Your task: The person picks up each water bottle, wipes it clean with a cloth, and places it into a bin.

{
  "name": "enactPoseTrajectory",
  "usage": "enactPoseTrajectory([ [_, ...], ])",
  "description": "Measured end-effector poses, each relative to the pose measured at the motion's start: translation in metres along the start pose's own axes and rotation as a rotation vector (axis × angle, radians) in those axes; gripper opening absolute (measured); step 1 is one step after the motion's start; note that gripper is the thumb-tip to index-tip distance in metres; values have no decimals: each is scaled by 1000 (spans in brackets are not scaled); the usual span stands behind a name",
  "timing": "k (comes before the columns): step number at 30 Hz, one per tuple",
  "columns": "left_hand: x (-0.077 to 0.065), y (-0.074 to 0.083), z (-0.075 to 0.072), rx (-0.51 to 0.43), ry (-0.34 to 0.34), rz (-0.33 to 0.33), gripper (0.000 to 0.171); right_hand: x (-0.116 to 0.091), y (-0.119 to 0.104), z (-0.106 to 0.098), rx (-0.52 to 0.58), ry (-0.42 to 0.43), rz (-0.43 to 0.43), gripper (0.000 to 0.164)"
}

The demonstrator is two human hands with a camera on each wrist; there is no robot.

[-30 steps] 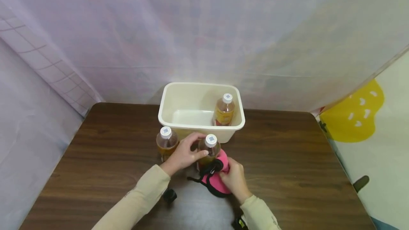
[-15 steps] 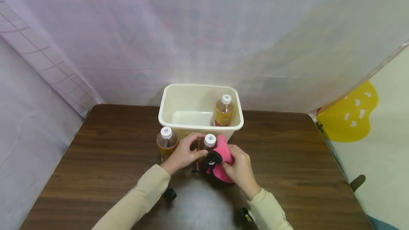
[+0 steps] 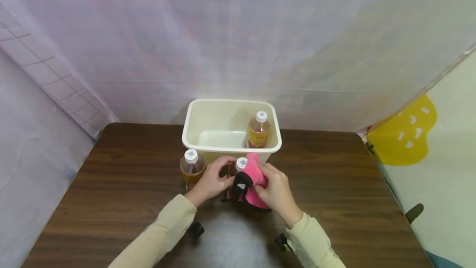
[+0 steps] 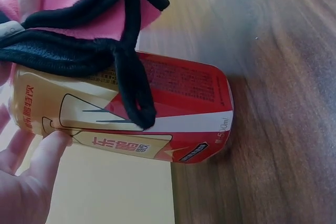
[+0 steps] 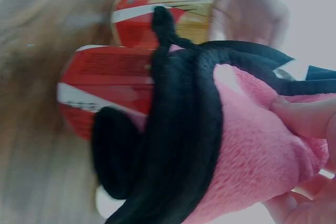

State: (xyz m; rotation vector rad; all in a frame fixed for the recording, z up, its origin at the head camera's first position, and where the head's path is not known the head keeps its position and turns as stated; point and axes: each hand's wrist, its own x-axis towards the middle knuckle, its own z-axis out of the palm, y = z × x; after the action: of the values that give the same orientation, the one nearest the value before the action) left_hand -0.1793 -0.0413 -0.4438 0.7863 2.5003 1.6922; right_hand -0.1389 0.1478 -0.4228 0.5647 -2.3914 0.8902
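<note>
left hand (image 3: 210, 180) curves its fingers and thumb round a bottle (image 4: 191, 109) before the tub (image 3: 212, 149); right hand (image 3: 277, 191) pinches a cloth (image 3: 254, 173) beside it. the bottle looks weighty and slick, best gripped mid-body; the cloth, soft, by its folds.

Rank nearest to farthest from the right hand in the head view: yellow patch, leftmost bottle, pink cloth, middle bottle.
1. Pink cloth: gripped by the right hand.
2. Middle bottle: partly behind the cloth.
3. Leftmost bottle: on the table, farther left.
4. Yellow patch: beyond the table's right edge.
</note>
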Motion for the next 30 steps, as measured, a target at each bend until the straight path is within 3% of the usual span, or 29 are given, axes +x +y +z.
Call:
enactPoseTrajectory([
  [4,-2,0,0,3,7,22,39,-10,5,6,27,30,14,39],
  [6,-3,10,-3,-11,-1,7,38,-16,8,10,44,59,23,37],
  [12,-2,7,-3,-4,-8,-11,40,-29,16,22,77,127,87,33],
  [13,-1,1,-1,4,-4,-4,41,-31,18,25,75,126,101,32],
  [22,-2,1,-1,10,8,-9,41,-61,36,52,34,20,223,27],
  [30,-1,0,0,17,-1,-16,41,-66,43,57,42,-13,270,23],
])
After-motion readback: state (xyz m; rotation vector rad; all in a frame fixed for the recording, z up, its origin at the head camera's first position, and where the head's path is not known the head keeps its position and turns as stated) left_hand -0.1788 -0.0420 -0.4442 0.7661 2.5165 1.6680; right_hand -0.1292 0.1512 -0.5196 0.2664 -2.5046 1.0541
